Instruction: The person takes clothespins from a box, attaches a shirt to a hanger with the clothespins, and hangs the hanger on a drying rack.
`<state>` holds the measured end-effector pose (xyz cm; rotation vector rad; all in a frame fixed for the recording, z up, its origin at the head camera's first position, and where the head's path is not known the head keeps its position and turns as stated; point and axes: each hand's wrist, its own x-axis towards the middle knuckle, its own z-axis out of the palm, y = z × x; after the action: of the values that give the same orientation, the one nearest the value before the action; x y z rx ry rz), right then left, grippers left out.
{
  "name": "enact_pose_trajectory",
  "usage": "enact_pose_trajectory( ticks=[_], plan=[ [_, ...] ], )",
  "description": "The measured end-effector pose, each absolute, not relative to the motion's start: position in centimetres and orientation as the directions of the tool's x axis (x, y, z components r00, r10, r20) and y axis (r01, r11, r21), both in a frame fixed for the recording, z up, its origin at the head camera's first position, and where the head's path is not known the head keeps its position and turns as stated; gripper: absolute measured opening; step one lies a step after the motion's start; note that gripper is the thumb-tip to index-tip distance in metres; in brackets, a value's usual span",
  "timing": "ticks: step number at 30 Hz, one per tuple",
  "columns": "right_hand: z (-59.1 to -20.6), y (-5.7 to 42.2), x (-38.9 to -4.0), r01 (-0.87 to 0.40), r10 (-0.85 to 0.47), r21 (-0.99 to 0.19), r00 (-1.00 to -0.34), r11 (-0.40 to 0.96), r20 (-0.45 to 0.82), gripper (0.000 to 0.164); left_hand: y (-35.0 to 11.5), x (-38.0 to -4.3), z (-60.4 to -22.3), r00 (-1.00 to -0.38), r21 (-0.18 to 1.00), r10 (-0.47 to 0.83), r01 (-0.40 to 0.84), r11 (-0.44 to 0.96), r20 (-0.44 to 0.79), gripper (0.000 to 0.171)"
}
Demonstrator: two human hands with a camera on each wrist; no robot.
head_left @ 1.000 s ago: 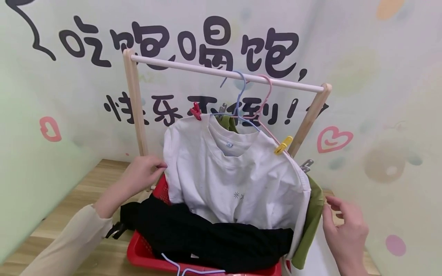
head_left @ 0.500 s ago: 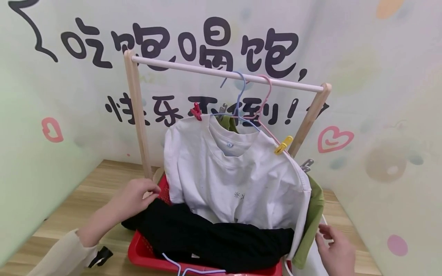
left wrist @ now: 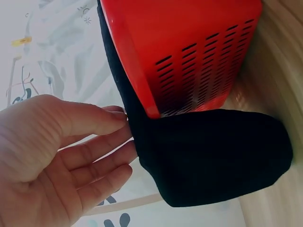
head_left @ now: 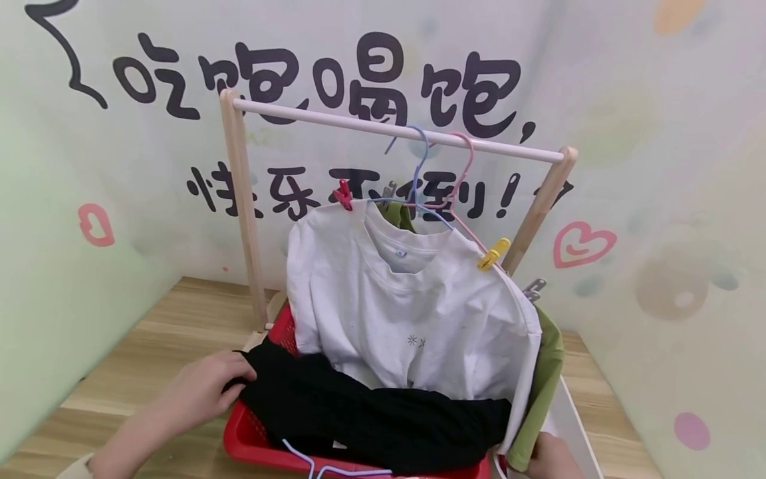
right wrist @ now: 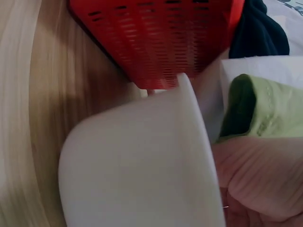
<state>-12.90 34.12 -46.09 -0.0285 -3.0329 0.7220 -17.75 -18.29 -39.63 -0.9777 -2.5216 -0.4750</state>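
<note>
My left hand [head_left: 206, 386] pinches the left end of a black garment [head_left: 371, 419] draped over a red basket [head_left: 257, 452]. In the left wrist view, thumb and fingertips meet at the cloth's edge beside the basket's slotted wall. My right hand [head_left: 552, 459] reaches into a white bin [right wrist: 137, 170] at the basket's right; its fingers are mostly hidden, so what they hold cannot be told. Beside that hand hangs the green sleeve [right wrist: 279, 104] of a garment behind a white shirt [head_left: 383, 319], which hangs from the rack.
A wooden rack with a white rail [head_left: 359, 123] carries a blue hanger [head_left: 426, 156] and a pink hanger [head_left: 467, 159]. Red [head_left: 343, 195], yellow [head_left: 494, 253] and grey clips [head_left: 534, 289] grip the clothes. A lilac hanger [head_left: 353, 472] lies at the basket's front.
My left hand has come down from beside the white shirt's sleeve to the black garment's end. My right hand has dropped from beside the green sleeve into the white bin.
</note>
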Motion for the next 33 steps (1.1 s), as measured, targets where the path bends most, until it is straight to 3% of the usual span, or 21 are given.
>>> enact_pose_trajectory(
  ticks=[9,14,16,19,26,33],
  plan=[
    [-47.5,32.1,-13.2,0.131,0.132,-0.454,-0.991,0.881,-0.028,0.022,-18.8,-17.2,-41.1,-0.506,0.049,0.591,0.784,0.619,0.629,0.035],
    [-48.1,31.9,-13.2,0.097,0.126,-0.478,-0.992,0.873,0.027,0.022,-18.5,-17.6,-41.6,-0.440,-0.018,0.593,0.793,0.609,0.675,0.016],
    [-48.2,31.9,-13.2,0.084,0.117,-0.486,-0.992,0.870,0.038,0.021,-18.3,-17.8,-41.6,-0.419,-0.051,0.602,0.792,0.609,0.680,0.027],
    [-48.2,31.9,-13.2,0.085,0.116,-0.486,-0.993,0.870,0.034,0.020,-18.2,-17.9,-41.6,-0.393,-0.111,0.623,0.782,0.613,0.677,0.050],
    [-47.6,31.9,-12.8,0.124,0.157,-0.422,-0.987,0.898,0.045,0.029,-18.7,-18.7,-41.6,-0.331,-0.187,0.675,0.797,0.574,0.659,0.045],
    [-46.0,33.2,-12.8,0.083,0.131,-0.449,-0.989,0.889,0.075,0.031,-19.6,-19.0,-41.2,-0.348,-0.087,0.675,0.849,0.522,0.650,0.050]
  ],
)
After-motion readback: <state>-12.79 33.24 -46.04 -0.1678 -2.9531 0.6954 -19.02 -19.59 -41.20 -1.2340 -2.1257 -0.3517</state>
